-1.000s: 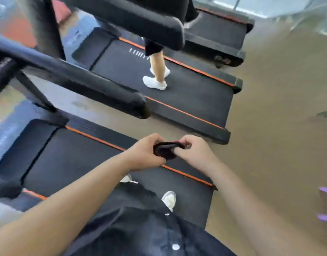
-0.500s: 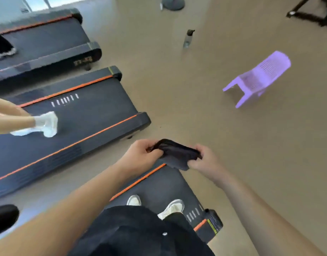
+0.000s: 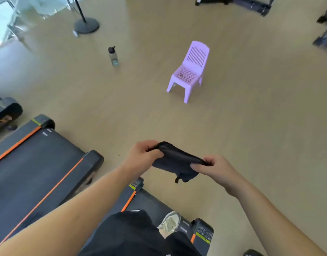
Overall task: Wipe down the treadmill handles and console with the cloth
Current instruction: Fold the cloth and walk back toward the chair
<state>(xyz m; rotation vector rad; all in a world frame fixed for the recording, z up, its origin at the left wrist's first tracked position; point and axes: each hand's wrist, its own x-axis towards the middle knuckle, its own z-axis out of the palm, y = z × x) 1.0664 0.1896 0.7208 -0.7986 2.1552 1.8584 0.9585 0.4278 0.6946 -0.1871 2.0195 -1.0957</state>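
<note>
A dark cloth is stretched between both hands in front of me, above the floor. My left hand grips its left end with curled fingers. My right hand pinches its right end, and a corner of the cloth hangs down below. I stand on the rear end of a black treadmill belt with orange side stripes. The treadmill's handles and console are out of view.
A second treadmill lies to my left. On the tan floor ahead stand a small purple plastic chair, a water bottle and a round stand base. Dark gym equipment lines the far right.
The view has swung right, away from the treadmill handles and toward the open floor. My hands have drawn apart, spreading the bunched cloth out between them.
</note>
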